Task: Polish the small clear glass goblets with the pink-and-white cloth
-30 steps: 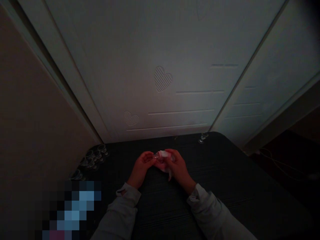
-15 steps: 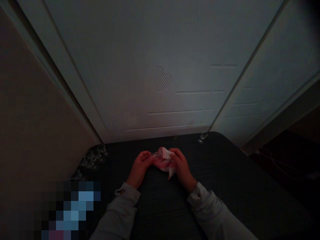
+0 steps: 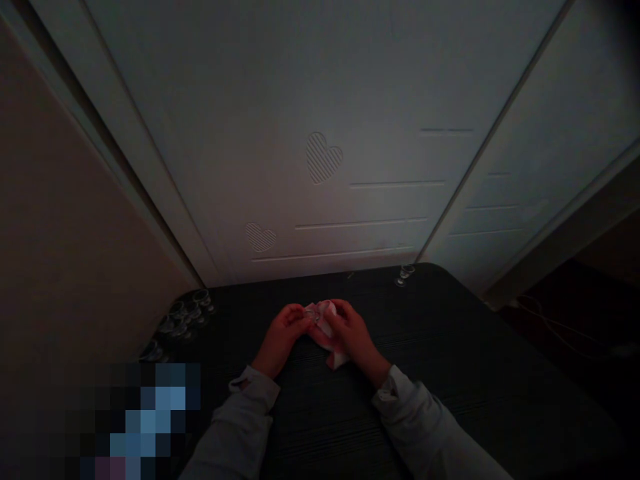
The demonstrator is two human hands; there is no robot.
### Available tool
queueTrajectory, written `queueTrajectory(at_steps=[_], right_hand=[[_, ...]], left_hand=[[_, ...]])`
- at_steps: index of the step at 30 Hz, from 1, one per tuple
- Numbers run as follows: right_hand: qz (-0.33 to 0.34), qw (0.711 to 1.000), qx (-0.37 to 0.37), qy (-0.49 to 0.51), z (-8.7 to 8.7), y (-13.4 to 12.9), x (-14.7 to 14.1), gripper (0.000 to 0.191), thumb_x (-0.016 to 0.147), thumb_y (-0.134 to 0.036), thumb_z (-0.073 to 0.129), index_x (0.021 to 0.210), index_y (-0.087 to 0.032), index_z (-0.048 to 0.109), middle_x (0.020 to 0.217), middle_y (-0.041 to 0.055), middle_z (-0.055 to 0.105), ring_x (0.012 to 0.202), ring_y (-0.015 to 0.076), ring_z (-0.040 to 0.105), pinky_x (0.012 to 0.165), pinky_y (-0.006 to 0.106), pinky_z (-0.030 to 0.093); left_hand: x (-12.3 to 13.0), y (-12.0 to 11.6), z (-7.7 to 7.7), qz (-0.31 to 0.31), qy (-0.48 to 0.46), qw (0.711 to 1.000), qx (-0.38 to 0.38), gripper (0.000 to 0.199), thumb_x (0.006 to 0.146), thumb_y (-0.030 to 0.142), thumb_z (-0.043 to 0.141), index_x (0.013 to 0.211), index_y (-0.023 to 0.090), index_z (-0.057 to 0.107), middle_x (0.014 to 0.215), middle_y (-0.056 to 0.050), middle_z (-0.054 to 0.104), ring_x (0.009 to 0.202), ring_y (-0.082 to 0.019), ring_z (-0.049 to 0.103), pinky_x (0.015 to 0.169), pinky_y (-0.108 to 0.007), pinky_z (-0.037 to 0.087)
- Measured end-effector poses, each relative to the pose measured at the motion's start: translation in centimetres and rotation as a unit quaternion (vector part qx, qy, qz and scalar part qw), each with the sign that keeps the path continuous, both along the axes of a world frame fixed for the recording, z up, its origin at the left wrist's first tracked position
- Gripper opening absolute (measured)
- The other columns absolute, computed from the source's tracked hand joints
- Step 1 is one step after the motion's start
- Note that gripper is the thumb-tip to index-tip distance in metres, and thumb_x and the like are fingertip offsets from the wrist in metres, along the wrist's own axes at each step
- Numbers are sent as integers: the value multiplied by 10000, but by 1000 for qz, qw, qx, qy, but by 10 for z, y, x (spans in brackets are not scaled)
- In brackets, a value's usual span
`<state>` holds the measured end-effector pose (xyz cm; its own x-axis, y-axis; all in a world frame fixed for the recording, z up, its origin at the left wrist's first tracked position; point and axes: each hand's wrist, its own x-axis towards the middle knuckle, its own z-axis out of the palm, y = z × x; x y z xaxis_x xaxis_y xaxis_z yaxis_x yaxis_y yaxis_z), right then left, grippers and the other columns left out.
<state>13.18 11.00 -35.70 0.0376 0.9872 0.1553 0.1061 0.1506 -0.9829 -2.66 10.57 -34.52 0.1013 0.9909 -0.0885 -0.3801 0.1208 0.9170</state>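
Observation:
Over the middle of the dark table, my left hand pinches a small clear glass, largely covered by cloth and fingers. A pink and white cloth is bunched against the glass. My right hand grips this cloth, its thumb pressed on the part beside the glass. One end of the cloth hangs down below the hands.
Several small stemmed glasses stand at the table's left edge. One more glass stands alone at the back right. Behind the table rises a white panel with heart shapes. A pixelated patch hides the lower left.
My right hand has shifted slightly left, its thumb now over the cloth. The cloth is bunched closer around the glass, and its hanging end sits lower and further left.

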Motion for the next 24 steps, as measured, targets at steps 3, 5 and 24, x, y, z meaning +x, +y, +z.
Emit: queueTrajectory(at_steps=[3,5,24], right_hand=[[14,1000,6,-17,1,0,0,254,827,-378,554,978,-194,642,1000,76,678,922,224,620,814,346,478],[19,999,10,-24,2,-1,-1,257,837,-372,543,980,-186,650,998,78,686,913,222,623,817,345,477],[32,997,-11,-67,6,-4,0,334,870,-438,475,941,-166,655,843,61,693,768,206,637,668,305,488]], left_hand=[[0,1,-1,-4,0,1000,-1,296,625,226,784,840,167,588,786,11,669,724,-126,625,721,-262,468],[0,1,-2,-7,1,1000,0,294,625,223,785,835,166,587,780,12,669,721,-126,625,718,-261,467],[3,-1,3,2,-9,1000,-6,292,605,259,803,795,154,607,762,4,678,708,-125,619,696,-259,472]])
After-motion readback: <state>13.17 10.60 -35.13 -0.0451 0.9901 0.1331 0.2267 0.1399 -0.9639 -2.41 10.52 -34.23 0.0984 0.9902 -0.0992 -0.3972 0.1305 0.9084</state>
